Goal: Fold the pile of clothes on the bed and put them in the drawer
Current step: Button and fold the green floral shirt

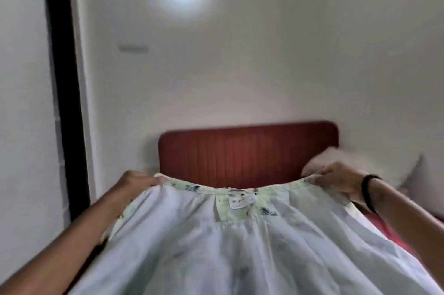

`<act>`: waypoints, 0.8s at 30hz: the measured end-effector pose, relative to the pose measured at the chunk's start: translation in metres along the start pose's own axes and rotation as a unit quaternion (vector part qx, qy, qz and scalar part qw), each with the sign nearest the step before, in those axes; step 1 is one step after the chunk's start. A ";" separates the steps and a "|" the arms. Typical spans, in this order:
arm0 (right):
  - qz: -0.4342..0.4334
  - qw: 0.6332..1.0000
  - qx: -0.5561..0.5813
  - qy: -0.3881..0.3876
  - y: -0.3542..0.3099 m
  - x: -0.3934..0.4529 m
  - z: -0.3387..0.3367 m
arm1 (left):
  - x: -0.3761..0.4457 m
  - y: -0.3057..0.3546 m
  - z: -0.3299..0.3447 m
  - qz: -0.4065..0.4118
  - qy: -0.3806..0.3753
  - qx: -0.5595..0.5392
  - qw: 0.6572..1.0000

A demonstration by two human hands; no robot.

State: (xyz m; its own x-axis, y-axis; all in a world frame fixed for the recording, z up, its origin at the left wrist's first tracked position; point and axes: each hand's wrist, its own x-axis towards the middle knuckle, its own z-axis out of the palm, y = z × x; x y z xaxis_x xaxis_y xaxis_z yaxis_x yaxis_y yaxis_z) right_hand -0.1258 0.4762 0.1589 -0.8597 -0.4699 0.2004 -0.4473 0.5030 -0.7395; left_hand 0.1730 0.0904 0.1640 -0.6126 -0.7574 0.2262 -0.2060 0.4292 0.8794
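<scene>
A pale white-blue garment (240, 242) with a light green floral waistband and a small label hangs spread out in front of me, filling the lower half of the view. My left hand (137, 180) grips the left end of the waistband. My right hand (336, 180), with a black band on the wrist, grips the right end. Both hands hold the cloth up at about the same height, stretched wide above the bed. The pile of clothes and the drawer are hidden or out of view.
A dark red padded headboard (247, 150) stands against the white wall ahead. A white pillow (384, 165) lies at the right, with red bedding (384, 227) below it. A dark door frame (62, 78) runs down the left side.
</scene>
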 end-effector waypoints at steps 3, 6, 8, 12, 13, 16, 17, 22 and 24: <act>0.040 0.991 -0.120 -0.046 0.085 0.019 0.087 | 0.001 -0.096 0.079 -0.020 -0.016 0.062 0.998; 0.068 0.976 -0.198 -0.054 0.153 0.021 0.168 | 0.003 -0.160 0.144 -0.061 -0.024 0.080 0.995; 0.091 0.966 -0.238 -0.038 0.166 0.019 0.197 | 0.012 -0.180 0.171 -0.068 -0.030 0.100 0.992; 0.101 0.977 -0.188 0.015 0.177 0.024 0.227 | 0.037 -0.205 0.212 -0.065 0.038 0.156 0.985; 0.097 0.984 -0.150 0.022 0.172 0.020 0.225 | 0.039 -0.200 0.213 -0.047 0.062 0.159 0.984; 0.113 0.993 -0.004 -0.012 0.165 -0.012 0.231 | 0.014 -0.196 0.220 0.046 0.088 0.178 0.979; 0.123 0.991 0.023 -0.039 0.167 -0.029 0.237 | -0.006 -0.199 0.227 0.081 0.077 0.199 0.974; 0.185 0.958 0.091 -0.197 0.189 -0.113 0.303 | -0.120 -0.244 0.279 0.069 -0.092 0.286 0.951; 0.189 0.953 0.046 -0.234 0.200 -0.130 0.330 | -0.145 -0.267 0.297 0.035 -0.131 0.274 0.952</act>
State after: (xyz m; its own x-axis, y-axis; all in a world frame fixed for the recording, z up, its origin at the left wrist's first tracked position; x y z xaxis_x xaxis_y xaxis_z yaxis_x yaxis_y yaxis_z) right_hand -0.0224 0.3981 -0.2274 -0.7413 -0.5512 -0.3830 -0.0863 0.6441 -0.7600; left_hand 0.0904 0.2314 -0.2281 -0.7938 -0.5997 0.1015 -0.4807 0.7208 0.4994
